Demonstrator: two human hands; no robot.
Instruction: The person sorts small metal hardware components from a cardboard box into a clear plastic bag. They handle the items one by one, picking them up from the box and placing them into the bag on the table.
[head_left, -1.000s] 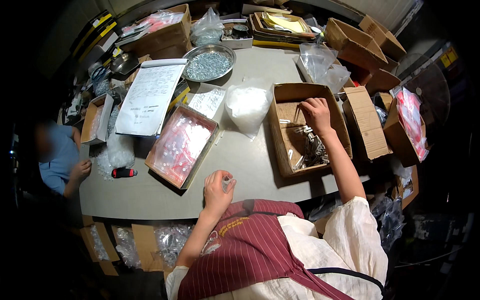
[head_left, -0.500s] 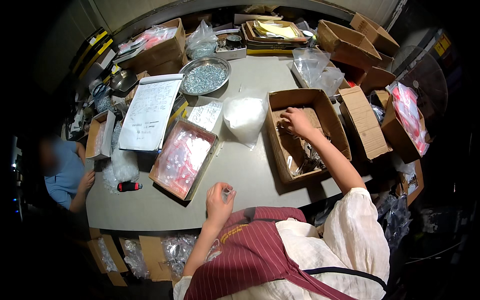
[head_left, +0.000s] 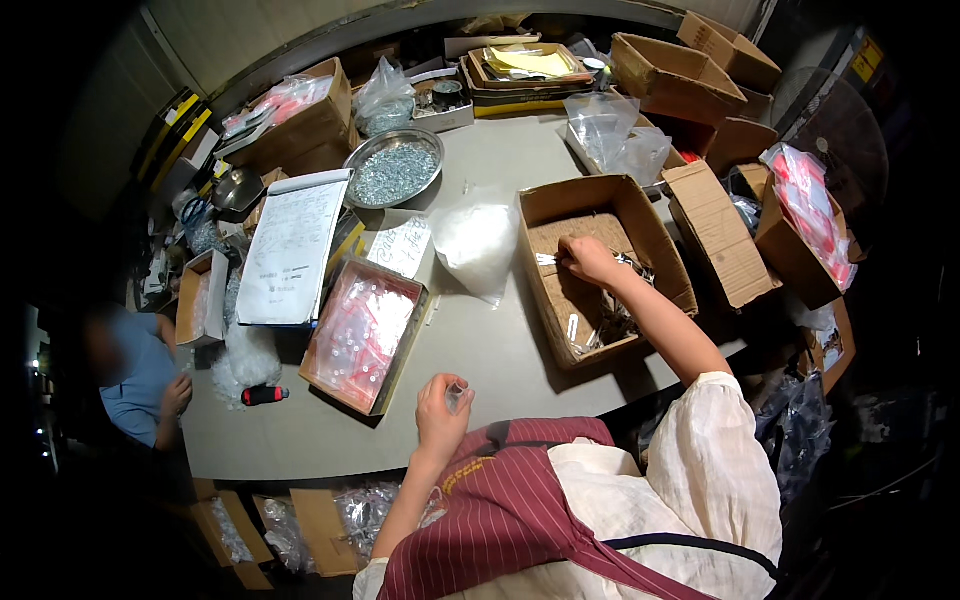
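My left hand [head_left: 438, 418] is at the table's near edge, fingers curled round a small clear plastic bag [head_left: 458, 397] whose mouth gapes. My right hand [head_left: 588, 260] reaches into a brown cardboard box [head_left: 668, 218]. Its fingertips pinch a thin, pale, shiny strip [head_left: 546, 260]; the exact kind is too small to make out. Several slim metal pieces [head_left: 612, 328] lie in the near part of that box, partly under my forearm. Left of the box sits a clear bag of white material [head_left: 475, 240]. A shallow box [head_left: 385, 400] holds small clear bags with red edges and white bits.
A steel bowl [head_left: 433, 155] of small metal parts stands farther back. Left are a clipboard with papers [head_left: 290, 250] and a red-and-black tool [head_left: 265, 395]. Cardboard boxes [head_left: 720, 235] crowd the right side. Another person [head_left: 140, 370] sits at the far left.
My right hand has shifted inside the box, and a pale strip now shows at its fingertips. My left hand keeps hold of the small bag. The whole view has shifted slightly.
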